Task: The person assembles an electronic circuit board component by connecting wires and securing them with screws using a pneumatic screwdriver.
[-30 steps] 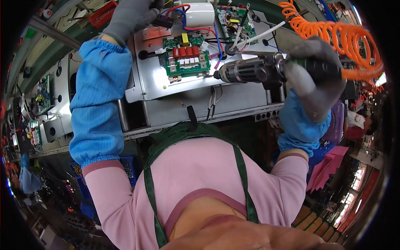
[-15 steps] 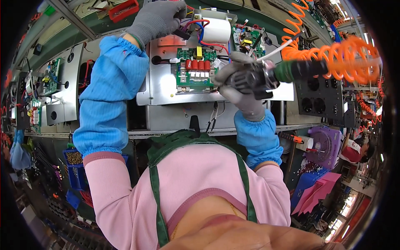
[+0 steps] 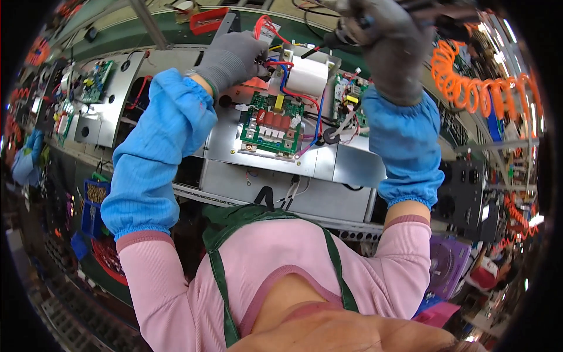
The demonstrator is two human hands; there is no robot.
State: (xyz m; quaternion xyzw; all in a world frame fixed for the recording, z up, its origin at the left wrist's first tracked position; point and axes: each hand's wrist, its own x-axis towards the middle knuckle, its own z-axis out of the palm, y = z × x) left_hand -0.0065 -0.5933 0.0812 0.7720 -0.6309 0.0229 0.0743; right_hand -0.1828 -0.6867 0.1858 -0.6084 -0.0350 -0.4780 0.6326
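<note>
Head view — right hand (image 3: 394, 56) raised, gripping driver (image 3: 346, 32), left hand (image 3: 234, 57) curled — hold unclear

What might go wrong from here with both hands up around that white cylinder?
The driver in the right hand has its bit near the white cylinder; a slip might scratch the casing.

Red and blue wires run loosely beside the cylinder, close to the left hand; a glove could snag them.

The green circuit board lies uncovered, so anything dropped might damage its parts.
</note>
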